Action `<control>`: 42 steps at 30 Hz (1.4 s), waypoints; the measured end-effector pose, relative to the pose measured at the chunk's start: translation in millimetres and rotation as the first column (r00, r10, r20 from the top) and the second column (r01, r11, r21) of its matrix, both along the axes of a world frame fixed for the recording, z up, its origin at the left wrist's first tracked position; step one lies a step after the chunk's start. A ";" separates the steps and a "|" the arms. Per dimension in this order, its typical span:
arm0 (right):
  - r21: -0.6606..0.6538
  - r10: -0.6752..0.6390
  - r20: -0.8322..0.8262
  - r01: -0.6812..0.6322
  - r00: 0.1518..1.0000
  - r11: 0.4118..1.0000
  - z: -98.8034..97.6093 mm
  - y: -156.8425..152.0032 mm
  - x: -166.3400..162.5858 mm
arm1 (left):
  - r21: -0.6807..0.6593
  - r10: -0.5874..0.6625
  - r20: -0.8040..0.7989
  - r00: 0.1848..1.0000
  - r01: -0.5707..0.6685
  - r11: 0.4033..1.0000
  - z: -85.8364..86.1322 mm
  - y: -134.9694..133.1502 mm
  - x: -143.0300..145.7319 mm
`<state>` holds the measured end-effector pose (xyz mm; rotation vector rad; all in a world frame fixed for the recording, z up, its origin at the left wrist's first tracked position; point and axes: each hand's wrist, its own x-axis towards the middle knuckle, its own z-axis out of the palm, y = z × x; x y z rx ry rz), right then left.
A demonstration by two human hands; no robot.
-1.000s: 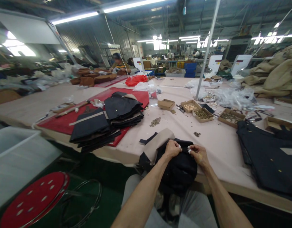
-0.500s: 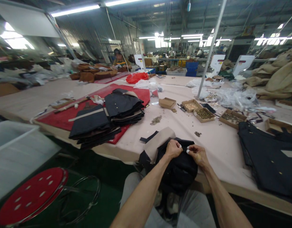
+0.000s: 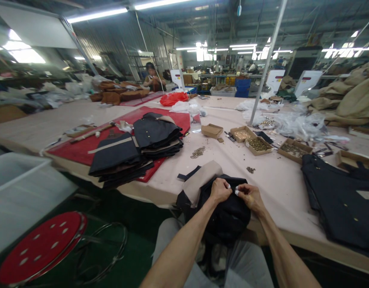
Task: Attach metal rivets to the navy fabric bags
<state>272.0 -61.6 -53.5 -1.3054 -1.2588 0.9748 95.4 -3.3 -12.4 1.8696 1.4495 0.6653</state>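
Black cloth [image 3: 229,224] hangs over the near table edge [image 3: 160,196]. The left hand [image 3: 222,190] pinches its upper part with closed fingers; the right hand [image 3: 250,197] brings its white-tipped fingers nearly together just beside, though I cannot tell what they hold. Beyond lie metal rings [image 3: 198,152], then an open box [image 3: 258,146] of small fittings, and farther back a red bag [image 3: 174,99].
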 end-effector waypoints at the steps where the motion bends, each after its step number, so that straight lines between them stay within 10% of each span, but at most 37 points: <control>1: 0.005 0.005 0.016 -0.005 1.000 1.000 1.2 -0.9 0.9 | -0.006 -0.006 0.015 1.000 0.006 1.000 -0.2 -0.1 -0.8; 9: 0.111 0.180 0.023 -0.181 0.983 0.977 13.6 -6.0 5.6 | -0.050 -0.040 0.109 0.993 0.045 0.998 -8.6 4.8 -6.2; 23: -0.131 0.166 0.034 -0.160 0.986 0.978 13.8 22.1 -2.2 | -0.151 -0.014 0.172 0.985 0.041 0.988 -8.0 3.8 -7.0; 42: -0.123 0.119 0.001 -0.118 0.993 0.985 11.2 23.1 -8.6 | -0.358 0.005 0.500 0.866 0.202 0.911 -1.7 9.8 -7.3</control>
